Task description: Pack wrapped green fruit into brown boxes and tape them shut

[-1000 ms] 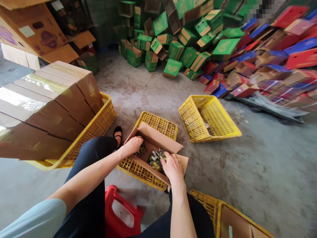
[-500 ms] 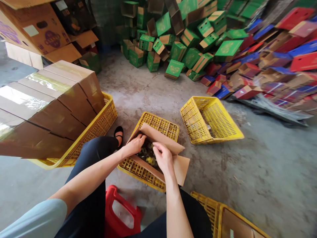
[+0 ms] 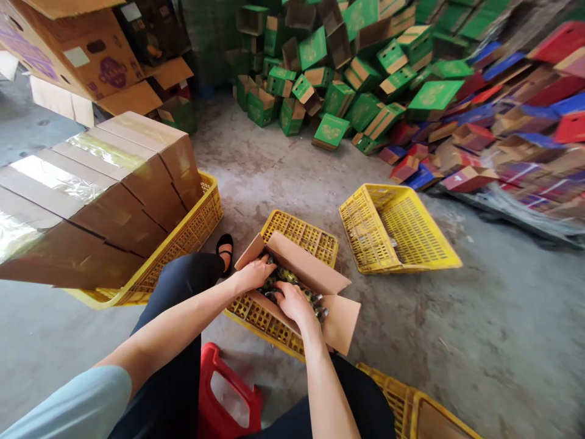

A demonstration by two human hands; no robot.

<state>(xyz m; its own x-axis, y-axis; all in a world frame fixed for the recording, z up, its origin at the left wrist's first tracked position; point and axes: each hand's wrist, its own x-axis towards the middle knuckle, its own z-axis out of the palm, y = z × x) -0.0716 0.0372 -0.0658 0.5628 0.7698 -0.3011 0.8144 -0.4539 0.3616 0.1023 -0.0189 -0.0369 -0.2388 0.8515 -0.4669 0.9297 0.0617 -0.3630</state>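
Observation:
An open cardboard box (image 3: 307, 263) stands with its flaps raised on an upturned yellow plastic crate (image 3: 304, 235) between my knees. Inside lie dark, shiny clear-wrapped packets (image 3: 289, 278) with yellow-green patches; what they contain is too small to make out. My left hand (image 3: 254, 273) reaches in at the box's left end, fingers stretched out over the packets. Lower and to the right, my right hand (image 3: 293, 302) rests on the packets with its fingers apart. Both hands touch the contents, and some fingertips are hidden among the packets.
Taped cartons (image 3: 105, 177) fill a yellow crate (image 3: 201, 210) at my left. Another yellow crate (image 3: 365, 244) lies right of the box, and one more (image 3: 397, 390) is near my right leg. A red stool (image 3: 228, 390) is below. Green boxes (image 3: 331, 130) and red-blue boxes (image 3: 470, 177) are heaped behind.
My right hand has gone down from above the box onto the packets, and its curled fingers have spread. My left hand stays at the left end. The whole view has shifted slightly.

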